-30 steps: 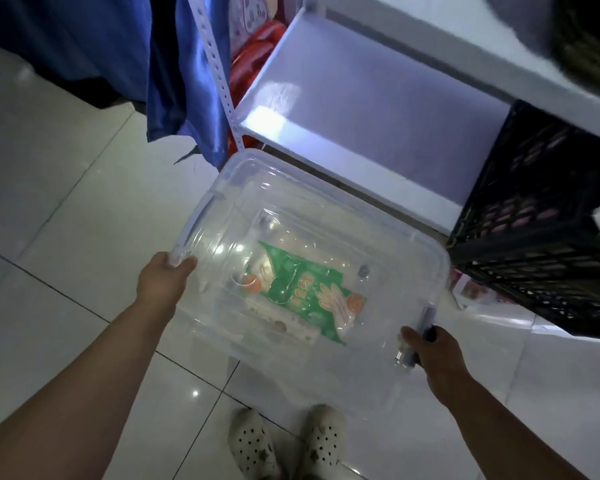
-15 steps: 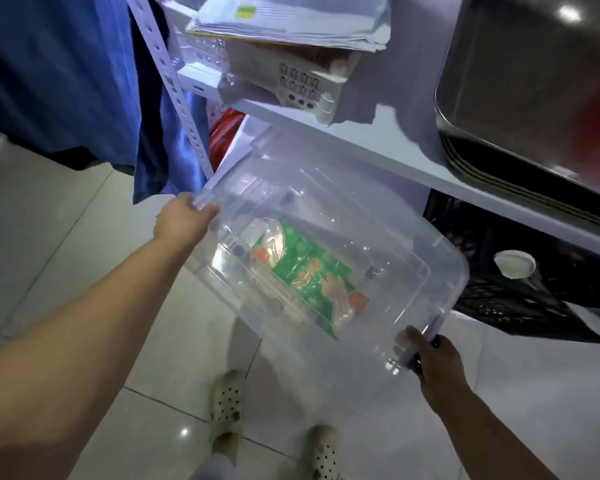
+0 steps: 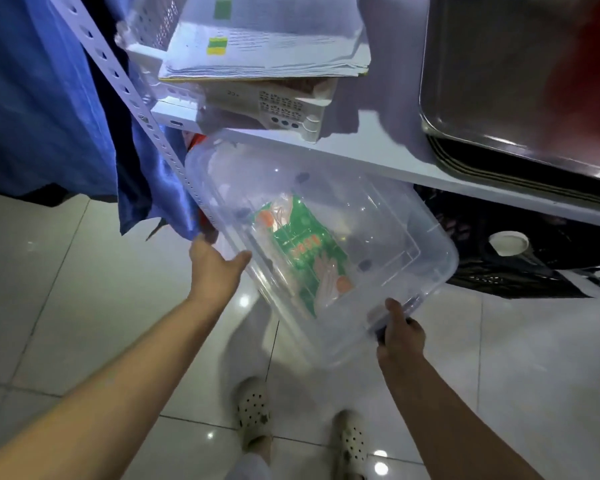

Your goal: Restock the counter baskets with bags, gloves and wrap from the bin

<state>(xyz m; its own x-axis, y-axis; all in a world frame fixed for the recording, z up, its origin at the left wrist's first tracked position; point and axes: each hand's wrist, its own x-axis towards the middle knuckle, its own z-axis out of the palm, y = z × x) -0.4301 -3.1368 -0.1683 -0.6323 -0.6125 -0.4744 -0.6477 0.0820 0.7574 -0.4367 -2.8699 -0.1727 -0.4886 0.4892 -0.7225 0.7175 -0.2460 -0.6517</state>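
Both of your hands carry the clear bin, which hangs tilted over the tiled floor with its far end just under the white shelf. One green glove packet lies flat inside. Your left hand is spread against the near-left side; your right hand is clenched on the dark handle at the near corner. Since a second ago the bin has risen from low over the floor toward the shelf edge and turned, and your left hand has left the rim handle for the side wall. Above, the white basket of papers has come into view, so unloading looks close.
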